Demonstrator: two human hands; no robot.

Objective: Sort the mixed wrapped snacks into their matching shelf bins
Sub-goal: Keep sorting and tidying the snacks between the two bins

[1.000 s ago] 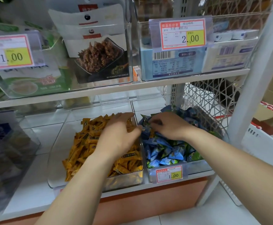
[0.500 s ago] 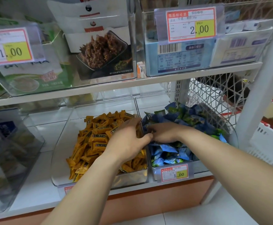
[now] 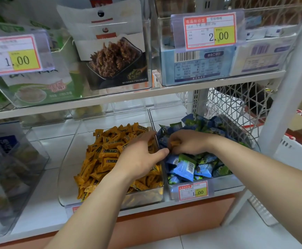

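A clear bin on the lower shelf holds a heap of orange wrapped snacks. To its right, a second clear bin is full of blue and green wrapped snacks. My left hand lies over the right side of the orange heap, fingers spread against the wall between the bins and thumb reaching across it. My right hand is down in the blue bin, fingers curled, pinching one orange snack just beside my left thumb.
The upper shelf overhangs both bins, carrying clear bins of boxed goods with price tags. A further clear bin stands at the left. A white lattice side panel and a white upright post close off the right.
My right hand has dug into the blue heap near the divider and now shows an orange snack in its fingers. My left hand stays at the divider, over the orange heap.
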